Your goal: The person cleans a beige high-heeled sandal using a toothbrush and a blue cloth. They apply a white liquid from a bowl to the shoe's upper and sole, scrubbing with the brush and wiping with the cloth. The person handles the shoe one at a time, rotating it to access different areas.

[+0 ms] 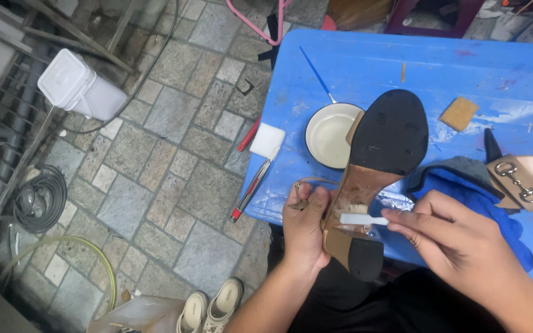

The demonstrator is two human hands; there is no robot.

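At the lower centre of the frame my left hand (305,225) had its grip closed around the upturned heeled shoe (371,179), held over the near edge of the blue surface (365,68). My right hand (458,240) pinched a white toothbrush (356,218), bristles on the tan sole. By my judgement the scrubbing was mid-way: the arch looked scuffed and wet, the black forepart untouched.

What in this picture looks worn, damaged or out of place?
The upturned tan heeled shoe held by the left hand has a scuffed, discoloured brown mid-sole. The right hand holds a white toothbrush against that patch.
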